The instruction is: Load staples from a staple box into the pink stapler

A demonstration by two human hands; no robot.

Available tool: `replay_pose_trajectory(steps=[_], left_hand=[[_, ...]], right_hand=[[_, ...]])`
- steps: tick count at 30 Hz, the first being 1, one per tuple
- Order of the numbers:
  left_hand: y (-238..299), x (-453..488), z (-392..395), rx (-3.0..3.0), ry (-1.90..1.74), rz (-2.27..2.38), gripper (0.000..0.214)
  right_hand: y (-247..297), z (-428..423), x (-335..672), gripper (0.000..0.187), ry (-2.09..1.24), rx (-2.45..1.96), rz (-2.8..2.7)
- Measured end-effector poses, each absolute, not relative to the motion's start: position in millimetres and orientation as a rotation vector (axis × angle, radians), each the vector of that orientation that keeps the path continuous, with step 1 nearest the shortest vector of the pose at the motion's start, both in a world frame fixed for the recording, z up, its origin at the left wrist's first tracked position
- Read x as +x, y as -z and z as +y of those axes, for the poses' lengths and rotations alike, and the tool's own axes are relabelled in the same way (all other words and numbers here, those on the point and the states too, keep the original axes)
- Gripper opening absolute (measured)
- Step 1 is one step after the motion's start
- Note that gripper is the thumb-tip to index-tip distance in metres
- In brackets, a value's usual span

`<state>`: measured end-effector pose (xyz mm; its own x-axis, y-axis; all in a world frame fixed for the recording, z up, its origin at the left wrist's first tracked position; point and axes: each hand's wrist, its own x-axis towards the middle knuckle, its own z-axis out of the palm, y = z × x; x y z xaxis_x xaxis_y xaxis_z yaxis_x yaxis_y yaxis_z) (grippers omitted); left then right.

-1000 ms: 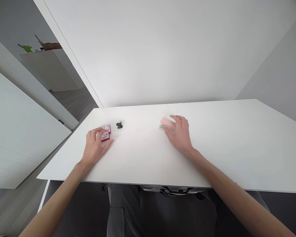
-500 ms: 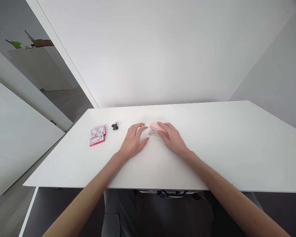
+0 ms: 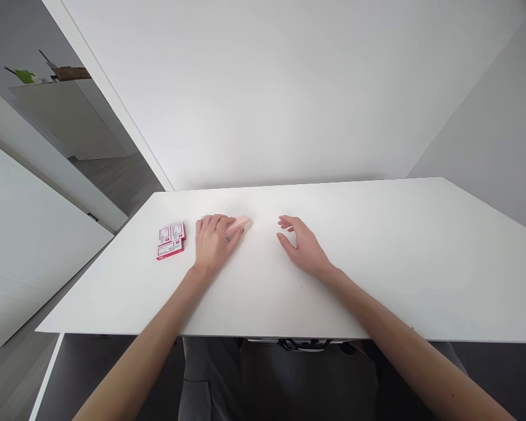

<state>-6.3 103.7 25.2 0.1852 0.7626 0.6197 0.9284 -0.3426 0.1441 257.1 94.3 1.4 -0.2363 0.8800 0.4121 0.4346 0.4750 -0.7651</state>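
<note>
My left hand (image 3: 213, 241) is wrapped over a small pink-topped box (image 3: 240, 223) with a pale side. Its right end sticks out between my thumb and fingers; the rest is covered by the hand. My right hand (image 3: 303, 242) hovers over the table to the right of the box. Its fingers are curved and apart from the thumb, with nothing between them. To the left of my left hand lie several red-and-white cartons (image 3: 170, 240), set close together.
The white table (image 3: 377, 263) runs wide to the right, with a white wall (image 3: 289, 88) behind its far edge. A doorway on the left opens onto a room with a pale cabinet (image 3: 65, 117).
My left hand has taken hold of the pink-topped box and moved left with it. My right hand has let go of it. The small black object is now hidden by my left hand.
</note>
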Motion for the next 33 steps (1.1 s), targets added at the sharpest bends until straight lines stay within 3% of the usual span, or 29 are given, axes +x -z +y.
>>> replay_pose_trajectory(steps=[12, 19, 25, 33], left_hand=[[-32.3, -56.8, 86.8, -1.871, 0.839, -1.718, 0.019], [-22.6, 3.5, 81.4, -2.442, 0.794, -1.376, 0.024], [-16.8, 55.6, 88.6, -2.721, 0.827, -1.638, 0.026], [-14.7, 55.2, 87.7, -2.829, 0.79, -1.677, 0.021]], right_hand=[[-1.0, 92.8, 257.1, 0.032, -0.639, -1.132, -1.899], [0.0, 92.8, 257.7, 0.027, -0.637, -1.14, -1.899], [0.5, 96.0, 257.8, 0.023, -0.629, -1.129, -1.881], [-2.7, 95.5, 257.8, 0.02, -0.629, -1.1, -1.9]])
